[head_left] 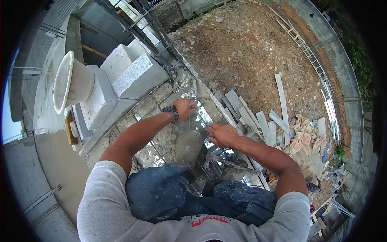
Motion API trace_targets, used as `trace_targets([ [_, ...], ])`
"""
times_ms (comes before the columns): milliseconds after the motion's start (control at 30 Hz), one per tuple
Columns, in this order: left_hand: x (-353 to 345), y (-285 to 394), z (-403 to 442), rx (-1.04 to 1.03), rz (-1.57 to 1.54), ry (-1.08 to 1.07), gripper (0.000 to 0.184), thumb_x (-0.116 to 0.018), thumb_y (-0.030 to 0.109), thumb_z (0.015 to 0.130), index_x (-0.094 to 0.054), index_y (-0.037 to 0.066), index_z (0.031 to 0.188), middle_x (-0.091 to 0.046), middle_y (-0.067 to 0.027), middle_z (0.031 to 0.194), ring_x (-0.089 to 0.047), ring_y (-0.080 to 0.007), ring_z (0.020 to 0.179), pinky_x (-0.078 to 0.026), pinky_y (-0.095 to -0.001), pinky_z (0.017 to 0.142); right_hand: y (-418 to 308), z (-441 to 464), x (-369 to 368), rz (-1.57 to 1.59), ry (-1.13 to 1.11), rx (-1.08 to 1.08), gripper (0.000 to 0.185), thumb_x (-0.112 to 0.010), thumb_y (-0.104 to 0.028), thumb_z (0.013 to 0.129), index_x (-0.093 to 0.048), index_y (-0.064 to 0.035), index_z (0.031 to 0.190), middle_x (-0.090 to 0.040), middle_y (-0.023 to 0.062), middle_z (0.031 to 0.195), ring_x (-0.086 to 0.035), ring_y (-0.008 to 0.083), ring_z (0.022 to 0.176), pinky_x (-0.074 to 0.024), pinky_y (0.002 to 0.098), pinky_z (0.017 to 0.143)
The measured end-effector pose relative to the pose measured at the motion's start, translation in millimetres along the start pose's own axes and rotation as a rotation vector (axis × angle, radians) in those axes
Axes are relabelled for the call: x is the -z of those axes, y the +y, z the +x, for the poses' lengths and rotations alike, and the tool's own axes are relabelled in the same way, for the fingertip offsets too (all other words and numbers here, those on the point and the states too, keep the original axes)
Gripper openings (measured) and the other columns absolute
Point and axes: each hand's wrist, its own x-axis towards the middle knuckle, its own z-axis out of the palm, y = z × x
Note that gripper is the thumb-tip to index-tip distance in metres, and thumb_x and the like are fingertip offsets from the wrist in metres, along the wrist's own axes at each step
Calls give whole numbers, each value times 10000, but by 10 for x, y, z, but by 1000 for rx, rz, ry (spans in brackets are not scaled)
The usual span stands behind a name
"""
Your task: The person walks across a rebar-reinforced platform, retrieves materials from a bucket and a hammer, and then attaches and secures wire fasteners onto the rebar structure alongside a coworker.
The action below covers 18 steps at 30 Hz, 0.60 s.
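Note:
My left hand (185,109), with a dark watch (171,112) on its wrist, is closed above the steel bars (189,93) of a ledge. What its fingers grip, if anything, does not show. My right hand (223,134) is nearer to me, its fingers pinched together beside the bright reflective patches of the ledge; anything between them is too small to name. Below the right hand lies a mortar-coated tool with a long handle (236,165), hammer-like in shape. A muddy boot (188,146) stands between the arms, on rough concrete crossed by bars.
Pale blocks (141,76) are stacked at the left, with a whitish bucket (82,82) on top and a wooden-handled float (71,130) beside them. Upright rebar (155,30) rises ahead. Beyond the ledge's right edge, the ground drops to dirt, boards (282,105) and sacks (305,137).

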Motion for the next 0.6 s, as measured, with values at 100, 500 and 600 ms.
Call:
trace_targets([
  [100,16,17,-5,2,-2,-10,279,-675,339,897,-713,111,1052,-742,-171,938,-709,-384,900,-558,-472,804,-4,3,6,-9,-17,-5,329,-650,-287,919,-587,-64,1153,-600,177,1110,-681,403,902,-554,524,760],
  [500,-7,-7,-10,10,24,-20,261,-687,327,907,-700,105,1043,-739,-167,951,-705,-379,917,-552,-469,806,-7,-5,12,-15,-13,0,333,-668,-300,920,-601,-61,1142,-610,154,1101,-658,360,1041,-545,494,834],
  [600,-51,-63,-8,-7,-35,3,256,-696,318,904,-699,98,1035,-742,-153,953,-709,-364,918,-552,-455,809,-22,-8,39,-8,-32,-18,331,-668,-296,917,-601,-61,1141,-610,153,1100,-659,356,1042,-545,494,835],
])
